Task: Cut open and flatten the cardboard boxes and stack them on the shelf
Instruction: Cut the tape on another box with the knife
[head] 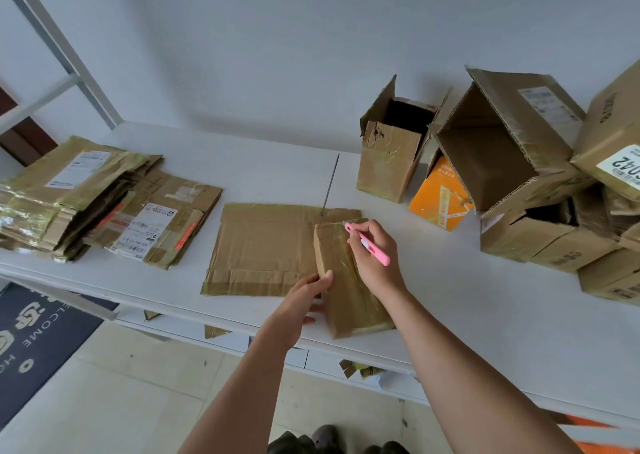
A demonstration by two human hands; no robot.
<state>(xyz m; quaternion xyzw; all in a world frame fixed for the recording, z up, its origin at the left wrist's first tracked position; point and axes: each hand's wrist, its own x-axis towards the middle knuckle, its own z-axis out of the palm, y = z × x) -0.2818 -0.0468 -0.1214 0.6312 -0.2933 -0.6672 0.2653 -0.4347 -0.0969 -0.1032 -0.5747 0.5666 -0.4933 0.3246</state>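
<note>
We take the small taped box [346, 280] near the front edge of the white shelf [259, 173] as our landmark. Far to its left we see a stack of flattened boxes [86, 197], some bearing shipping labels. Just left of the box, and partly under it, lies a flattened cardboard sheet [263, 249]. Our left hand [304, 301] grips the box's left side, thumb curled over its upper edge. Our right hand [372, 256] rests on the box's right side and pinches a pink utility knife [369, 244], its tip at the box's far taped corner. Behind and to the right of the box stand an open brown box [389, 155], an orange box [438, 193], and a heap of open boxes [540, 176].
</note>
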